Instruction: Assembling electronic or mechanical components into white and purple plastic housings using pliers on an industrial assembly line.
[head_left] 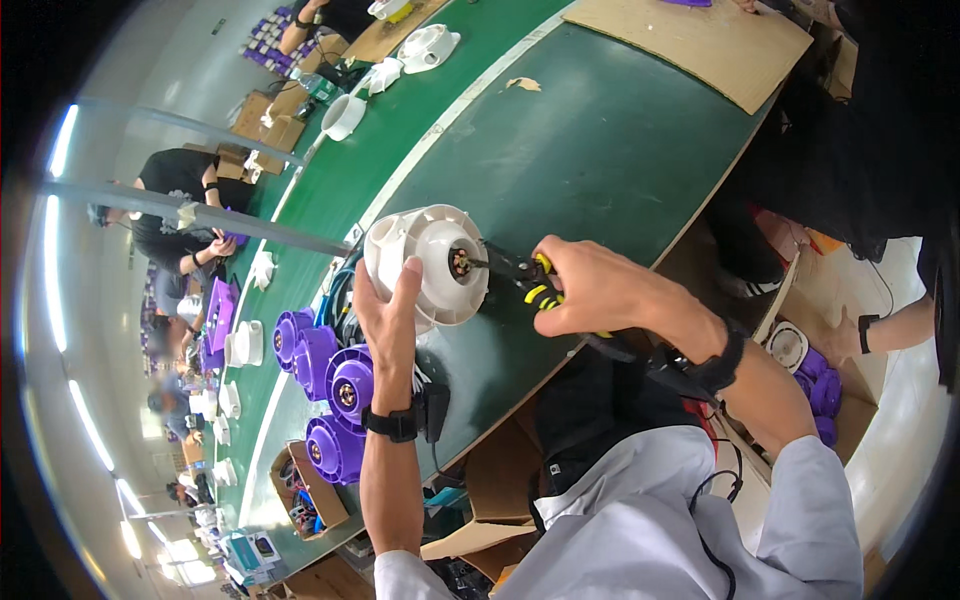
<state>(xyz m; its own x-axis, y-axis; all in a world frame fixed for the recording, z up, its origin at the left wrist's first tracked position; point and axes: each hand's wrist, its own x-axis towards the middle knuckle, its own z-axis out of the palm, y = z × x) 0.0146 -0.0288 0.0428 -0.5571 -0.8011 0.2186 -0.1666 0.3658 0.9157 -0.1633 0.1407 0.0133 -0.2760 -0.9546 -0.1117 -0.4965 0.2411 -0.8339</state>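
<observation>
A white round plastic motor housing (437,285) stands tilted on the green bench, its ribbed open face turned to the right. My left hand (388,318) grips its near left side, the thumb lying along the rim. My right hand (600,285) is closed round pliers with black and yellow handles (543,293). The dark jaws reach the brass-coloured core (460,262) in the middle of the housing. Whether the jaws are pinching anything there I cannot tell. Just left of my left forearm sit several purple housings (350,388) of similar shape, with dark cables behind them.
A green conveyor (390,120) carrying white parts runs along the bench's far side. Cardboard (700,45) lies at the upper right. A small box of tools (307,490) stands lower left. A metal pole (230,222) crosses at left. Co-workers sit beyond; another person stands at right.
</observation>
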